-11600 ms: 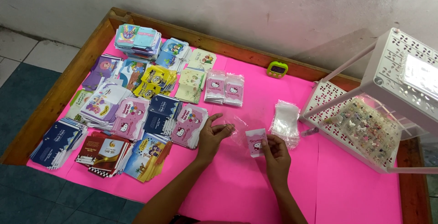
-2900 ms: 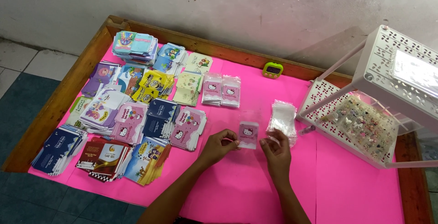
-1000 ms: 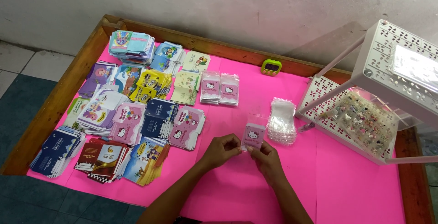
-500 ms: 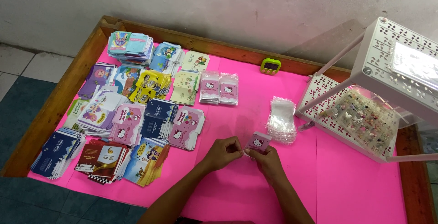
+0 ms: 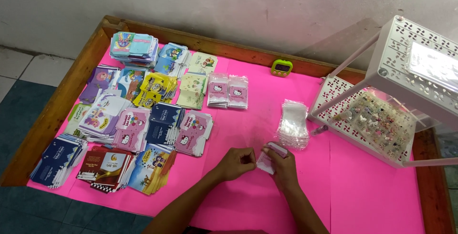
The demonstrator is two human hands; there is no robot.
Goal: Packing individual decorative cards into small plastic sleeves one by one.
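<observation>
The small pink packet [image 5: 271, 157], raised moments ago, is now brought down onto the pink table [image 5: 372, 191], pinched between left hand [image 5: 234, 162] and right hand [image 5: 282, 167], near the clear sleeves [image 5: 293, 124].

Colourful card packs [image 5: 143, 134] left; clear sleeves [image 5: 293, 124] by green timer screen [image 5: 282, 67]

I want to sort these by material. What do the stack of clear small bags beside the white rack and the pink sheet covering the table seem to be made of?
The stack of clear small bags looks like thin glossy plastic film: see-through, with bright glints. The pink sheet looks like matte paper: flat colour without shine, laid in pieces with straight seams.
</observation>
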